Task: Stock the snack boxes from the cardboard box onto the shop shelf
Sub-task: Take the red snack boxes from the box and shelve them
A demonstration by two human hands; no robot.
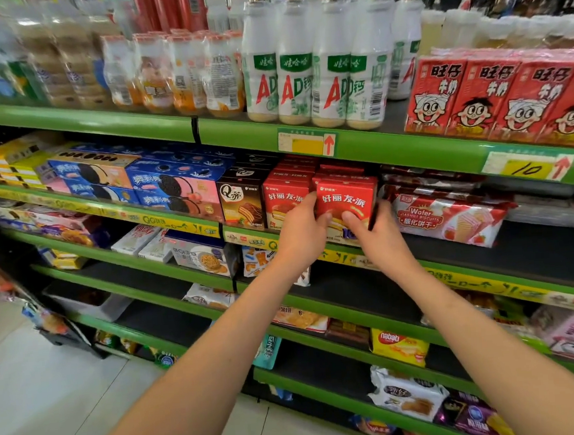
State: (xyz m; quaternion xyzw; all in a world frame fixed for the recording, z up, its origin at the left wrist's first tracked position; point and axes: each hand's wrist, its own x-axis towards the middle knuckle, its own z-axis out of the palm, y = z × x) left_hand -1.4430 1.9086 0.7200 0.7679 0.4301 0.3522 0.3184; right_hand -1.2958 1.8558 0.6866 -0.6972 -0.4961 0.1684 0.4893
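From the head view, both hands hold one red snack box (346, 197) at the front edge of the green shelf (315, 249); the left hand (302, 231) grips its left side with thumb curled onto the face, the right hand (379, 234) pinches its lower right corner; the box stands upright, printed face outward, long axis vertical; a matching red box (286, 200) touches it on the left, beside a brown box (241, 200); a wafer packet (450, 216) lies just right; white bottles (314, 64) stand on the shelf above.
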